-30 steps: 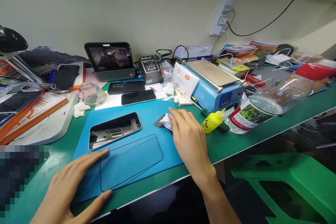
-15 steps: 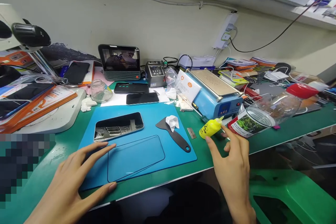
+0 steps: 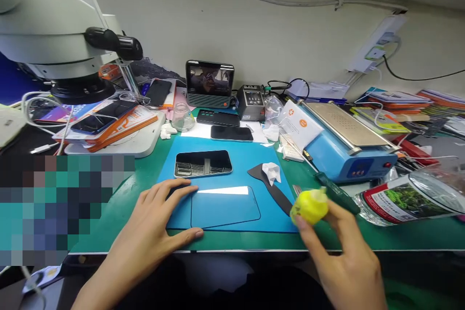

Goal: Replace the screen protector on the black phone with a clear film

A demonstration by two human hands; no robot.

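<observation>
A thin clear glass panel with a black border (image 3: 225,207) lies on the blue mat (image 3: 214,143). My left hand (image 3: 160,220) rests at its left end, fingertips at the upper corner and thumb near the lower one, spread apart. My right hand (image 3: 341,247) pinches a small yellow bottle (image 3: 310,207) with a pale nozzle, lifted off the bench near the mat's right edge. Behind the panel lies a phone with a shiny black screen (image 3: 203,163). A dark flat scraper (image 3: 278,196) lies to the right, with crumpled white tissue (image 3: 271,173) on it.
At left stands a microscope (image 3: 54,43) over stacked booklets and phones. Further back are a small display (image 3: 209,82), a glass jar (image 3: 182,117) and two more phones. A blue heating-plate machine (image 3: 334,157) and a large plastic jar (image 3: 410,196) occupy the right.
My right hand has closed on the yellow bottle and lifted it from the bench towards the mat. The view has swung left. My left hand stays by the glass panel.
</observation>
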